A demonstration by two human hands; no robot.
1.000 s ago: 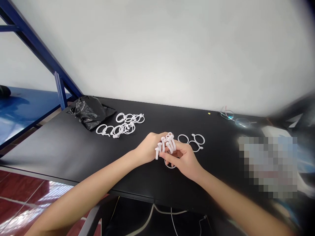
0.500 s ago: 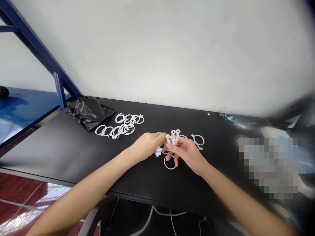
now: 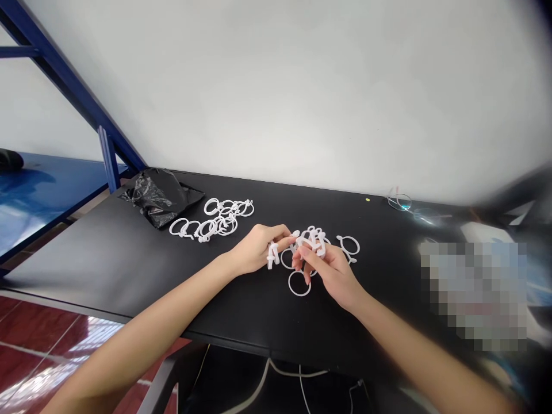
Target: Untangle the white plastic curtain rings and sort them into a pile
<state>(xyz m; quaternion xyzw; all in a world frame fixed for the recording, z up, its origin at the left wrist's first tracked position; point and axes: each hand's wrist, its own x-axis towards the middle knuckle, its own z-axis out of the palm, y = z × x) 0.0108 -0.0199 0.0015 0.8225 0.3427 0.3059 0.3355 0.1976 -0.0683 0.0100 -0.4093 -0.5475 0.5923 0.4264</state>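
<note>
Both hands meet over the middle of the black table [image 3: 107,259]. My right hand [image 3: 330,270] pinches a bunch of white plastic rings [image 3: 314,240] between thumb and fingers. My left hand [image 3: 254,250] is curled, with a white ring piece [image 3: 271,255] held at its fingertips, close beside the bunch. One loose white ring [image 3: 299,284] lies flat on the table just below the hands. More loose rings [image 3: 348,245] lie just right of the right hand.
A pile of white rings [image 3: 213,218] lies at the back left, beside a crumpled black plastic bag [image 3: 157,195]. Eyeglasses [image 3: 405,204] rest near the wall at the right. A blue metal frame [image 3: 77,98] stands at left. Cables hang under the table edge.
My right hand has carried the bunch of rings up and to the right, away from the left hand. One white piece stays at the left fingertips. The single ring on the table now shows fully.
</note>
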